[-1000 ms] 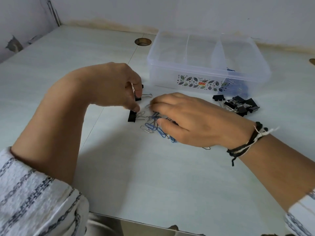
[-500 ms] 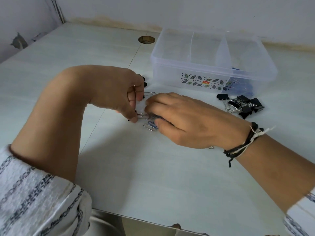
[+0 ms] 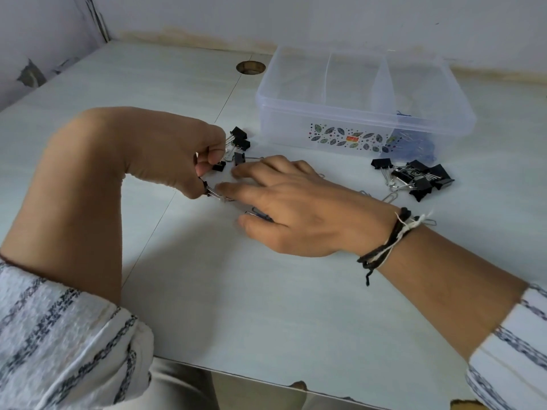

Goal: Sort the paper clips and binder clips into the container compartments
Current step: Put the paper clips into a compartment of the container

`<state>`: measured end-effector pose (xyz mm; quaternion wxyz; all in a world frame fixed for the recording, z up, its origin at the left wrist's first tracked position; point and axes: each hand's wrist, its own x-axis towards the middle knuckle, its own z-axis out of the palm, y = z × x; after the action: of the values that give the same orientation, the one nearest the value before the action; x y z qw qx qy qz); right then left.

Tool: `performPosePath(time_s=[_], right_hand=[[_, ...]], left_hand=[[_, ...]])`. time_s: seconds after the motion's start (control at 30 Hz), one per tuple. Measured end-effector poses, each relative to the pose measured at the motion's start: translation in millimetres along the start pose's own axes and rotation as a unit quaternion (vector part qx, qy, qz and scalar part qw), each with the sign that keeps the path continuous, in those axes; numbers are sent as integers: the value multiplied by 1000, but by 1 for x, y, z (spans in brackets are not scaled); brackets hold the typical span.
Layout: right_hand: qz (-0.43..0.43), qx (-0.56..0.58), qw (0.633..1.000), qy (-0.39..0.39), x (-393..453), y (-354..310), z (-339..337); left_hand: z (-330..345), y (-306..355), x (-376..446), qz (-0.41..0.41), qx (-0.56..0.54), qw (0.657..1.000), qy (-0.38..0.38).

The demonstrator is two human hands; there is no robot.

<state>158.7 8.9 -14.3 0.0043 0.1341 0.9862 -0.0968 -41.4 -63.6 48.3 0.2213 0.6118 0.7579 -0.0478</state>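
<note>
Here, the left hand (image 3: pixel 177 161) keeps its grip pinched on several binder clips (image 3: pixel 239 140), bunching them for one transfer, while the right hand (image 3: pixel 296 208) lies flat and released over paper clips (image 3: pixel 257 213) just beside that grip, short of the container (image 3: pixel 355 108) on the desk (image 3: pixel 266 306).

- The pale, wood-grain-printed table top (image 3: pixel 266 306) under my arms looks smooth and matt, like laminate.
- The clear, ridged plastic container (image 3: pixel 364 113) is glossy and see-through, with a printed leaf sticker on its front wall.
- The black binder clips with silver wire handles (image 3: pixel 420 180) have matt bodies and shiny metal loops.
- A thin silver wire paper clip (image 3: pixel 389 198) glints.
- My white, grey-striped sleeve (image 3: pixel 59 344) is soft, nubbly woven cloth.
- My black-and-white cord bracelet (image 3: pixel 390 241) is braided thread, dull and fibrous.
</note>
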Motion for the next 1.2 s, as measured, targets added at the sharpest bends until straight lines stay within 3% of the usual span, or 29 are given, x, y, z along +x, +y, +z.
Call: performPosePath(time_s=[0.13,0.3,0.4,0.47,0.53,0.63,0.83,1.2], right_hand=[[-11,0,1000,-2,-9,5,-7],[2,83,995,-51,-36,28,-34],[57,89,994,-6,-44,40,-50],[113,18,993,-1,-48,50,-58],[163,-44,985,-43,-52,57,-62],[185,-35,977,-99,-54,55,-62],[152,-10,984,-90,-52,54,-60],[139,27,990,-28,-46,50,-52]], left_hand=[[1,-8,4,-19,-1,999,34],[4,-10,14,-30,-14,991,129],[3,6,15,12,-21,983,183],[5,25,12,42,-49,985,160],[11,42,9,54,-33,995,76],[21,56,9,48,18,999,-13],[30,71,22,116,-62,990,54],[39,78,32,167,-91,976,107]])
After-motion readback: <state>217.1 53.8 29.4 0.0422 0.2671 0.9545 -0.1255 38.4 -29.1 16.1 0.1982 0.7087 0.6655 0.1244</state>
